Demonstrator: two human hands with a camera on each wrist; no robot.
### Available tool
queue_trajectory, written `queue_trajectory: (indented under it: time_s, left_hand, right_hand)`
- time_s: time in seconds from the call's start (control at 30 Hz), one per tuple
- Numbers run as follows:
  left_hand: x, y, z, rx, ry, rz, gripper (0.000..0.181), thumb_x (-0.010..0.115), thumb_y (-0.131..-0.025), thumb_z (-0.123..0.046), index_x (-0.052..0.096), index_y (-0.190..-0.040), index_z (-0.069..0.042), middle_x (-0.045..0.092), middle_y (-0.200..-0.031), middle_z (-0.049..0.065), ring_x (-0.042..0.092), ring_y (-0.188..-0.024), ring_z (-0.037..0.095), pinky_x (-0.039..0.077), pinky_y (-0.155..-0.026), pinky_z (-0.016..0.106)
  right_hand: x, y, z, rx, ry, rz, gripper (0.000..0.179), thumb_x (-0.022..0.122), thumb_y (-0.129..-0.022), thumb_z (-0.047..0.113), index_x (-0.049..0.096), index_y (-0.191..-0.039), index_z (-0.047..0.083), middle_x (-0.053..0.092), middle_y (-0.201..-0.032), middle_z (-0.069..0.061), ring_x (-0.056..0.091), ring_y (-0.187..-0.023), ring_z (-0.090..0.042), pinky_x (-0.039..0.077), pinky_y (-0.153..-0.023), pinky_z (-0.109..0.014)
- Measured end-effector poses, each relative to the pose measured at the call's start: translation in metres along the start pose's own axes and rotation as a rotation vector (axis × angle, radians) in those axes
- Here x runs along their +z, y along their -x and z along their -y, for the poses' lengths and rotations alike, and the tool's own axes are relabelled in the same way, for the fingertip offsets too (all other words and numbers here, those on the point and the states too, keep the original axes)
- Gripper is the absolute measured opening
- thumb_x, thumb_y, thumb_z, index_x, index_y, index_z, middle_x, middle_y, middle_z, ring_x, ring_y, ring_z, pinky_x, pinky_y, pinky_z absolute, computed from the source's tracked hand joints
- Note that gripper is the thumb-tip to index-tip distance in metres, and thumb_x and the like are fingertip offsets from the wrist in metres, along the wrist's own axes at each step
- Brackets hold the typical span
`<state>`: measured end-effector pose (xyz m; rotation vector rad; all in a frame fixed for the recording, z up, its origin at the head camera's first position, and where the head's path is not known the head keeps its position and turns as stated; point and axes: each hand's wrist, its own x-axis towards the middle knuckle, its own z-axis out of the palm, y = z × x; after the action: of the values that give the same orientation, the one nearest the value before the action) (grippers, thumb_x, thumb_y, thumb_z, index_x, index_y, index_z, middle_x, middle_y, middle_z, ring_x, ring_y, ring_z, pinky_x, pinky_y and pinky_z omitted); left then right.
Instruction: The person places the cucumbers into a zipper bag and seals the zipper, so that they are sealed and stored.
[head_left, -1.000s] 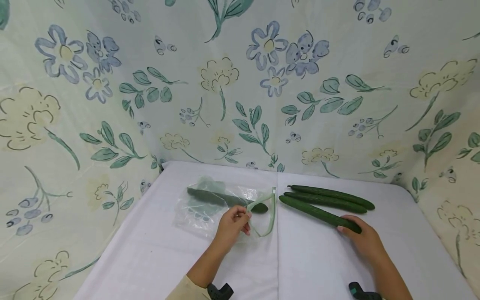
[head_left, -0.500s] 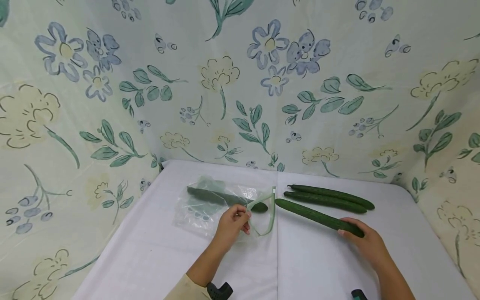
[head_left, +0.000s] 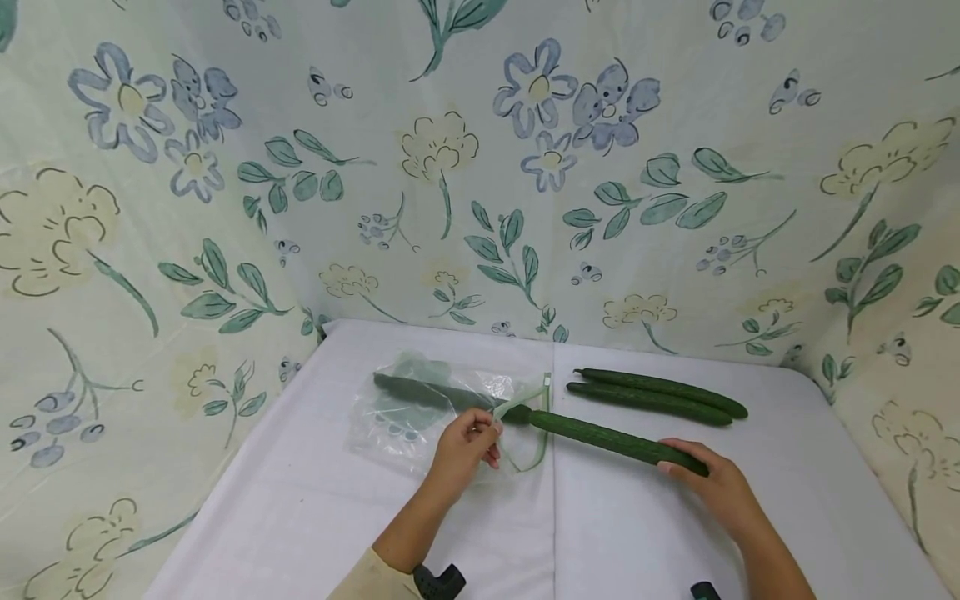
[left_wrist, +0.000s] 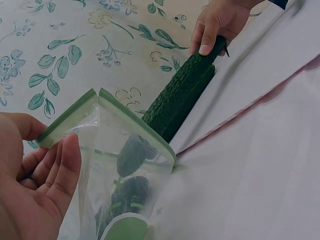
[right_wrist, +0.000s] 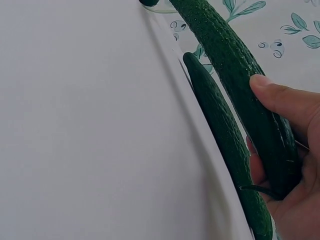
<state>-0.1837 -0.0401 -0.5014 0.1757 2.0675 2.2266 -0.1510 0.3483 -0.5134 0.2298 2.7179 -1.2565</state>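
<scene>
head view: i find the left hand [head_left: 463, 446] pinching the green rim [left_wrist: 131, 114] of a clear bag [head_left: 405, 433], on the near side of its mouth; i judge this keeps the mouth parted and stops the bag from sliding. the right hand [head_left: 712, 479] grips a long cucumber [head_left: 600, 437] at the end away from the bag, thumb on one flank and fingers round the other, with the stem [right_wrist: 255, 189] beside the palm. gripping there, in my judgement, leaves the leading length unobstructed. from the left wrist view i see its tip through the clear wall, so i record it as just past the rim. the bagged cucumber [head_left: 431, 393] lies lengthwise inside, nearly in line with it; whether the two ends touch, i cannot tell. on the white cloth [head_left: 300, 500], beyond the right hand, a far loose cucumber [head_left: 663, 383] and a near loose cucumber [head_left: 649, 403] lie side by side, a placing that appears to keep both within reach without blocking the mouth.
</scene>
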Motion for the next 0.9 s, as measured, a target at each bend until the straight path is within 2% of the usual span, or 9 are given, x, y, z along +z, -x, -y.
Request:
queue_trajectory:
  time_s: [0.3, 0.67, 0.9]
  left_hand:
    - [0.000, 0.001, -0.001, -0.018, 0.000, 0.001, 0.021, 0.069, -0.096, -0.014, 0.060, -0.104, 0.003, 0.061, -0.087, 0.015, 0.062, -0.064, 0.014, 0.061, -0.057, 0.026]
    - [0.001, 0.001, 0.001, -0.011, 0.014, 0.010, 0.017, 0.066, -0.097, -0.010, 0.059, -0.104, 0.004, 0.059, -0.092, 0.029, 0.061, -0.063, 0.013, 0.061, -0.056, 0.025]
    - [0.002, 0.000, 0.003, -0.016, 0.004, 0.011, 0.021, 0.068, -0.097, -0.013, 0.060, -0.105, 0.004, 0.057, -0.096, 0.036, 0.061, -0.064, 0.013, 0.061, -0.057, 0.024]
  right_hand:
    - [0.015, -0.003, 0.007, -0.056, -0.011, 0.016, 0.070, 0.068, -0.087, 0.063, 0.057, -0.143, 0.022, 0.048, -0.154, -0.015, 0.038, -0.144, -0.044, 0.038, -0.109, -0.069]
    - [0.037, -0.013, 0.014, -0.137, 0.016, 0.003, 0.062, 0.066, -0.089, 0.062, 0.061, -0.140, 0.026, 0.058, -0.145, -0.010, 0.049, -0.138, -0.039, 0.045, -0.107, -0.064]
    - [0.052, -0.019, 0.024, -0.204, 0.029, -0.014, 0.055, 0.065, -0.093, 0.055, 0.062, -0.138, 0.023, 0.059, -0.143, -0.011, 0.050, -0.137, -0.040, 0.044, -0.109, -0.064]
